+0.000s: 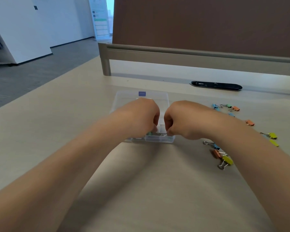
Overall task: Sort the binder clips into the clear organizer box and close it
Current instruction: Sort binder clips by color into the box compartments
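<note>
We are mid-sort, both hands over the clear organizer box (pixel 159 140) at the middle of the bench (pixel 57 124). Our left hand (pixel 141 113) has its fingers curled down, pinching what looks like a green binder clip (pixel 149 133) in a near compartment. Our right hand (pixel 182 118) is curled too; whether it holds anything we cannot tell. Loose binder clips (pixel 224 159) lie scattered to the right, so next we likely release, then reach right for more before closing.
</note>
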The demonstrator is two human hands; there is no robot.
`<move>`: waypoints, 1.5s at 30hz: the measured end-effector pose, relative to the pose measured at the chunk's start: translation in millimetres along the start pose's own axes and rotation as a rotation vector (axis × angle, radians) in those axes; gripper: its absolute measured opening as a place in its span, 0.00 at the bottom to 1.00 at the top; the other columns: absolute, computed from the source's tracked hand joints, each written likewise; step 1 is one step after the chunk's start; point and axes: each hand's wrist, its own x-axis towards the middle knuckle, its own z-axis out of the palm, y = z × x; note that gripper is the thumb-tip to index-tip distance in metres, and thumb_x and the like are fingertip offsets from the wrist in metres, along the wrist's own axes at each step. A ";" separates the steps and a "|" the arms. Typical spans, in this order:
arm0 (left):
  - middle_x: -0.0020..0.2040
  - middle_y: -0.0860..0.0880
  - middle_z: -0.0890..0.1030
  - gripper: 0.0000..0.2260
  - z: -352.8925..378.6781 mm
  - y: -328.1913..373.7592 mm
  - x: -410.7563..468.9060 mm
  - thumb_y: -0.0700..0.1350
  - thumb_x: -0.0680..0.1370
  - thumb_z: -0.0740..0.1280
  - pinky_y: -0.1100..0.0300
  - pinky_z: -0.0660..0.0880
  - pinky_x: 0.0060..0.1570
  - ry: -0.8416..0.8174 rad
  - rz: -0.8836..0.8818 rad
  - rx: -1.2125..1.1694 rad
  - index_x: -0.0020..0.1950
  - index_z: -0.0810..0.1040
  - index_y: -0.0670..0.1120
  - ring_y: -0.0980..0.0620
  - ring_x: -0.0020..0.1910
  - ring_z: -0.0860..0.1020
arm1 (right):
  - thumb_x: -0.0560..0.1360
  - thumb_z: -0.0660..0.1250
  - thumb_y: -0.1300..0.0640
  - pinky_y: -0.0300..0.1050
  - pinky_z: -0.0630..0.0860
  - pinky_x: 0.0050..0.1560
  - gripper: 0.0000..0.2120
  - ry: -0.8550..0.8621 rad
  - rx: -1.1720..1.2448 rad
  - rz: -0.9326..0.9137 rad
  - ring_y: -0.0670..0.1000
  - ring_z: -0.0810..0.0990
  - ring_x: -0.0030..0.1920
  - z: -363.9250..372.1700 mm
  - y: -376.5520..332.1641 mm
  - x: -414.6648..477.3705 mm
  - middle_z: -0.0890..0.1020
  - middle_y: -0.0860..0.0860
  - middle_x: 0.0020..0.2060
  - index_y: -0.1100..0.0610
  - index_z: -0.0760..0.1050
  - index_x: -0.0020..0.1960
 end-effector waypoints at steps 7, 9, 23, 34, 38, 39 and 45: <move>0.45 0.50 0.81 0.04 0.2 -2.0 -0.2 0.44 0.78 0.65 0.61 0.72 0.42 0.008 0.044 -0.021 0.46 0.79 0.49 0.50 0.44 0.79 | 0.75 0.71 0.57 0.40 0.71 0.35 0.00 0.009 -0.034 -0.005 0.51 0.79 0.41 1.4 -0.4 0.5 0.81 0.49 0.40 0.53 0.81 0.45; 0.47 0.51 0.82 0.08 -0.7 -4.4 -1.1 0.42 0.80 0.61 0.59 0.75 0.46 -0.005 0.078 -0.057 0.49 0.81 0.49 0.51 0.45 0.79 | 0.75 0.71 0.58 0.39 0.71 0.34 0.01 0.017 -0.042 -0.013 0.50 0.79 0.41 1.4 -0.6 0.9 0.81 0.49 0.40 0.52 0.80 0.44; 0.33 0.54 0.81 0.06 -8.9 -18.3 4.0 0.42 0.77 0.66 0.67 0.72 0.29 0.137 0.059 -0.279 0.43 0.77 0.53 0.59 0.29 0.78 | 0.76 0.61 0.65 0.34 0.71 0.33 0.14 0.118 0.289 0.001 0.41 0.79 0.35 -24.9 3.2 -11.8 0.83 0.44 0.40 0.51 0.81 0.53; 0.33 0.51 0.84 0.03 -6.1 -16.2 3.1 0.42 0.74 0.71 0.58 0.81 0.36 0.120 0.086 -0.337 0.45 0.78 0.49 0.56 0.30 0.81 | 0.72 0.74 0.56 0.34 0.70 0.33 0.04 0.099 0.234 0.031 0.40 0.81 0.37 -19.7 7.8 -7.7 0.85 0.44 0.37 0.53 0.83 0.47; 0.33 0.51 0.83 0.03 -5.8 -14.4 2.4 0.42 0.74 0.71 0.62 0.79 0.35 0.102 0.083 -0.314 0.43 0.81 0.50 0.56 0.31 0.81 | 0.73 0.73 0.55 0.36 0.70 0.35 0.03 0.071 0.181 -0.003 0.43 0.79 0.41 -14.3 6.1 -4.7 0.83 0.43 0.39 0.47 0.82 0.44; 0.34 0.51 0.83 0.03 -5.3 -14.4 2.6 0.42 0.74 0.71 0.63 0.79 0.35 0.102 0.082 -0.312 0.43 0.81 0.50 0.56 0.31 0.81 | 0.73 0.73 0.55 0.36 0.71 0.36 0.03 0.074 0.183 -0.002 0.44 0.79 0.41 -13.7 6.2 -3.7 0.83 0.43 0.40 0.47 0.82 0.44; 0.37 0.53 0.83 0.03 -1.4 -14.5 4.4 0.45 0.74 0.72 0.63 0.78 0.37 0.114 0.101 -0.261 0.47 0.82 0.51 0.57 0.33 0.80 | 0.74 0.73 0.54 0.41 0.75 0.42 0.04 0.059 0.169 0.012 0.46 0.80 0.43 -12.5 7.1 -2.1 0.84 0.45 0.43 0.49 0.84 0.48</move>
